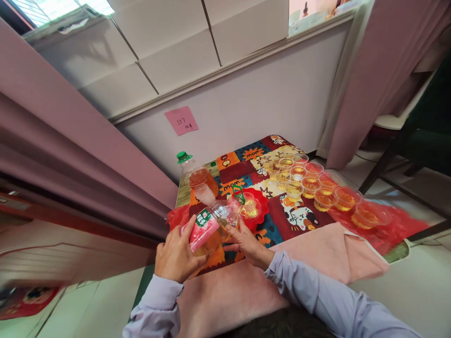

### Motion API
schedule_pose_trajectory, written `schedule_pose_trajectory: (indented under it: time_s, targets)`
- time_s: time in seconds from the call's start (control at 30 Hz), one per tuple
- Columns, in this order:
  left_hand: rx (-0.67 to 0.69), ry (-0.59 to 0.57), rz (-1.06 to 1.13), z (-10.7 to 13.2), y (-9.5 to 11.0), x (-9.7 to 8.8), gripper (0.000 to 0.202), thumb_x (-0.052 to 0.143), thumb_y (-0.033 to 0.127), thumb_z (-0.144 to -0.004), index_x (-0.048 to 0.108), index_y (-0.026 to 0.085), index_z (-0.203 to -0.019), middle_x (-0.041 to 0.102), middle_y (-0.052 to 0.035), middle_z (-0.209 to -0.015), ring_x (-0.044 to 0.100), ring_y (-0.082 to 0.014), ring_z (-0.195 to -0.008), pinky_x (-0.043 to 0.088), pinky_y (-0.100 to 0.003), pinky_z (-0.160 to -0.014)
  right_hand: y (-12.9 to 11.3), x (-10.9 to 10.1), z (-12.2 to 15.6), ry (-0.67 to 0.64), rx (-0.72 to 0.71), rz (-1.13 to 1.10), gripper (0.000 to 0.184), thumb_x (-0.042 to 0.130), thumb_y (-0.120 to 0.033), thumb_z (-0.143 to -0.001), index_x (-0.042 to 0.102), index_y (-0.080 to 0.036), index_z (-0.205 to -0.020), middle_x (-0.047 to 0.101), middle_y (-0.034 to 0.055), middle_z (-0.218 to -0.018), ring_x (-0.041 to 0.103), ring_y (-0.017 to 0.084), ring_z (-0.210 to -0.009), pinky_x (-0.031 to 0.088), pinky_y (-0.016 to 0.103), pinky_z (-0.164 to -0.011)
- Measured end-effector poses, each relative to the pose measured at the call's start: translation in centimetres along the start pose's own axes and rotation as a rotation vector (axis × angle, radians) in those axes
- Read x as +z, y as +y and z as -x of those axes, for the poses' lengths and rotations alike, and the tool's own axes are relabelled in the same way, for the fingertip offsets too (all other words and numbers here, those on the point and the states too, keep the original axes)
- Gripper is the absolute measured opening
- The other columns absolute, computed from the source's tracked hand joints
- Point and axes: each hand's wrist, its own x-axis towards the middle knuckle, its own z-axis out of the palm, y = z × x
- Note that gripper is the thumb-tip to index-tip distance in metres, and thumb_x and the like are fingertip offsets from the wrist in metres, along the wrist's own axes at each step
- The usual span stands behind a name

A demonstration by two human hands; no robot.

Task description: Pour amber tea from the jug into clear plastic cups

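My left hand (176, 256) is wrapped round a tilted plastic bottle (206, 230) with a pink label and amber drink inside. Its neck points toward a small clear cup (229, 213) that my right hand (246, 241) pinches at the table's near edge. A second bottle with a green cap (192, 171) stands upright behind them, next to a stack of clear cups (206, 193). A red plate (255, 209) carrying a cup lies just right of the held cup. Several filled cups (310, 185) stand in rows farther right.
The low table has a colourful patterned cloth (253, 162), a pink cloth (317, 249) over its near edge and a red plastic sheet (398, 227) at the right. A wall with a pink note (181, 120) stands behind; curtains hang on both sides, chair legs (394, 164) at right.
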Motion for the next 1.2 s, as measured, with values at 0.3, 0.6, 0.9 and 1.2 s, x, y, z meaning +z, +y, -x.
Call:
schedule_pose_trajectory:
  time_s: [0.3,0.6,0.9,1.2]
  targets:
    - [0.004,0.002,-0.002,0.04,0.25,-0.55,0.103,0.075,0.063,-0.086,0.034,0.031,-0.176,0.063,-0.016,-0.149,0.064,-0.0366,-0.136,0.051,-0.047,-0.099,-0.16,0.01,-0.04,0.016,0.006,-0.007,0.087,0.084,-0.068,-0.086,0.045,-0.039,-0.158,0.065,0.0088,-0.153,0.075,0.024,-0.115,0.067,0.037,-0.085]
    - [0.018,0.038,-0.001,-0.02,0.09,-0.19,0.105,0.076,0.065,-0.084,0.037,0.031,-0.175,0.065,-0.0158,-0.146,0.065,-0.0373,-0.132,0.052,-0.048,-0.098,-0.05,-0.06,-0.17,0.009,0.023,-0.019,0.084,0.082,-0.066,-0.091,0.041,-0.037,-0.159,0.065,0.0095,-0.154,0.077,0.023,-0.114,0.067,0.035,-0.085]
    - [0.008,-0.004,-0.011,-0.19,-0.11,-0.43,0.105,0.075,0.065,-0.085,0.035,0.031,-0.175,0.063,-0.0164,-0.149,0.063,-0.0371,-0.137,0.051,-0.047,-0.1,0.13,-0.19,-0.38,-0.001,0.026,-0.028,0.086,0.083,-0.066,-0.089,0.042,-0.039,-0.16,0.066,0.0085,-0.152,0.079,0.021,-0.106,0.067,0.034,-0.084]
    - [-0.003,-0.035,-0.014,-0.22,0.03,-0.75,0.107,0.073,0.065,-0.085,0.031,0.031,-0.177,0.062,-0.017,-0.15,0.063,-0.0374,-0.136,0.05,-0.048,-0.099,0.15,-0.19,-0.54,0.005,0.031,-0.027,0.089,0.085,-0.069,-0.086,0.044,-0.037,-0.159,0.064,0.0099,-0.154,0.077,0.02,-0.106,0.068,0.033,-0.082]
